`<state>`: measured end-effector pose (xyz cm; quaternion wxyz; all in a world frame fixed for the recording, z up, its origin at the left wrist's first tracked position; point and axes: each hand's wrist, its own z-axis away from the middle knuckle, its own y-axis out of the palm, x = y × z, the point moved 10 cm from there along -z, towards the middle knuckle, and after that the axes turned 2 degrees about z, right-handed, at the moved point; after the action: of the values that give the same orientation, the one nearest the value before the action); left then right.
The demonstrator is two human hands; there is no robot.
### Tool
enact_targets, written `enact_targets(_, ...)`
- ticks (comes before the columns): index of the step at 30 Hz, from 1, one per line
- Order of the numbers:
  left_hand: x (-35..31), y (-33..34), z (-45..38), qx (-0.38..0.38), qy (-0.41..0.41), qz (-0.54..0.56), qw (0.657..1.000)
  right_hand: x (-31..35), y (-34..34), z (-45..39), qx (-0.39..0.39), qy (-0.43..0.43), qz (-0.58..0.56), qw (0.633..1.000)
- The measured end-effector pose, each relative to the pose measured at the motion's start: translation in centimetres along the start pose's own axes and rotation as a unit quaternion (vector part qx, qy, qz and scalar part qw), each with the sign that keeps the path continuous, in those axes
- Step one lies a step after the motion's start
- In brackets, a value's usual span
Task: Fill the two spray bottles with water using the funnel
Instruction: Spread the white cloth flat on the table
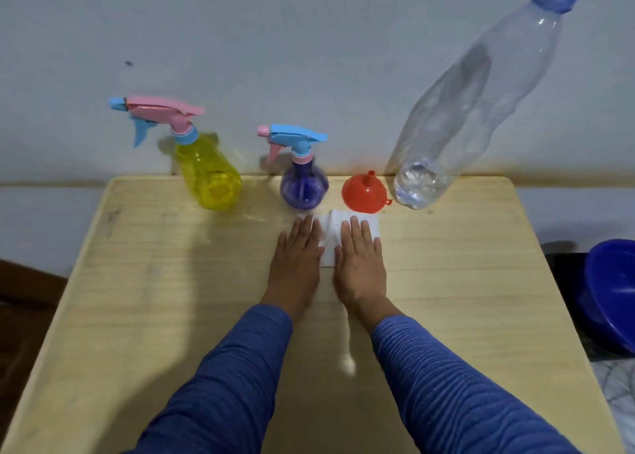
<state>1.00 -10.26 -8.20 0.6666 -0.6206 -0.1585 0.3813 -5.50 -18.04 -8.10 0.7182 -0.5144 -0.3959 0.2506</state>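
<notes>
Both hands flat on a tissue, bottles waiting

Left hand [298,247] and right hand [359,251] press a white tissue [329,232] with straight fingers, likely blotting the desk [137,282]; yellow spray bottle [209,175], purple spray bottle [304,185], funnel [365,192] and water bottle [457,110] line the wall.

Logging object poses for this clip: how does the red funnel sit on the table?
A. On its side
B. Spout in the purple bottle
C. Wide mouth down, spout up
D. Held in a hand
C: the red funnel rests rim-down on the table, its narrow spout pointing up.
</notes>
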Motion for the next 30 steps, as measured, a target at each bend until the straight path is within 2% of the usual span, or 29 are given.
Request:
enact_targets(8,11.9,-2.5,2.9,0.009,-0.017,-0.02,1.0,12.0,3.9,-0.1,0.014,-0.023,-0.006,1.0)
enact_targets(18,27.2,-5.7,9.2,0.0,-0.076,-0.005,0.997,27.8,9.1,1.1,0.046,-0.092,-0.007,0.995)
enact_targets(23,29.4,-5.7,11.5,-0.003,-0.089,0.015,0.996,30.1,10.5,2.7,0.051,-0.113,0.006,0.992)
enact_targets(30,27.4,-4.7,12.3,0.008,-0.069,0.031,0.997,28.6,10.0,4.8,0.047,-0.137,-0.011,0.989)
